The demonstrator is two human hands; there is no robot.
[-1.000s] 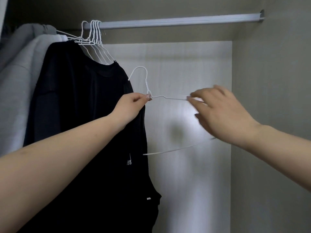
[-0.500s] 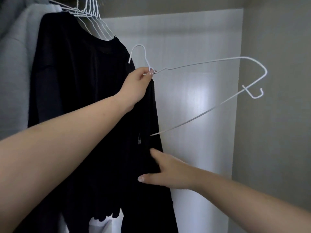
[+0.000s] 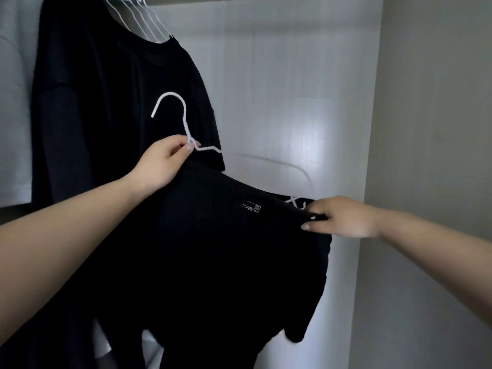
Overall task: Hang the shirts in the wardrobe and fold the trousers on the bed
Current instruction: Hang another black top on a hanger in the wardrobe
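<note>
My left hand (image 3: pixel 163 162) pinches the neck of a white wire hanger (image 3: pixel 183 123), just under its hook, in front of the open wardrobe. A black shirt (image 3: pixel 234 249) is draped below that hand and stretches to the right. My right hand (image 3: pixel 343 218) grips the shirt's upper edge at the right, beside the hanger's far end (image 3: pixel 292 202), which pokes out of the cloth. The rest of the hanger is blurred or hidden by the shirt. A small white label (image 3: pixel 252 208) shows on the shirt.
Another black shirt (image 3: pixel 111 102) hangs at the upper left under several white wire hangers (image 3: pixel 141 20). Pale garments (image 3: pixel 13 102) hang at the far left. The wardrobe's white back panel (image 3: pixel 292 89) and grey side wall (image 3: pixel 431 155) close off the right.
My right hand rose from low centre and took hold of the shirt's edge, lifting the cloth up to the hanger. The hanger dropped lower in view. The camera tilted down.
</note>
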